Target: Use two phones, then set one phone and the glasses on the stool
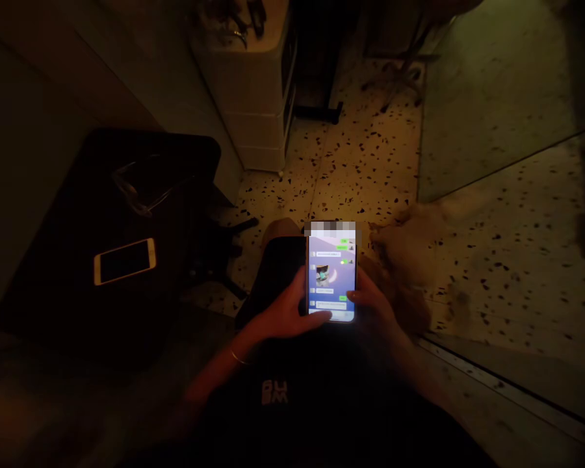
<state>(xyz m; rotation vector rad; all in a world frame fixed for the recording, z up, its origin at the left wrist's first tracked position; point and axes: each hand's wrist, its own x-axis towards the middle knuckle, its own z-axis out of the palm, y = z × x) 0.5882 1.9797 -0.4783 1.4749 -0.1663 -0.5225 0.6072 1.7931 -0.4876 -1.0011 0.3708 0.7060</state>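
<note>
A lit smartphone stands upright over my lap, its screen showing a chat with green and white bubbles and a small picture. My left hand is closed round its left edge, with the thumb lying across the bottom of the screen. On the other side, my right hand grips the right edge, and its thumb tip reaches onto the lower right of the screen. The fingers behind the phone are hidden. A thin bracelet circles my left wrist.
The room is dim. To the left, a second phone with a dark screen and a pair of glasses lie on a black seat. Ahead, a white drawer unit stands on the speckled floor. A light furry shape is at right.
</note>
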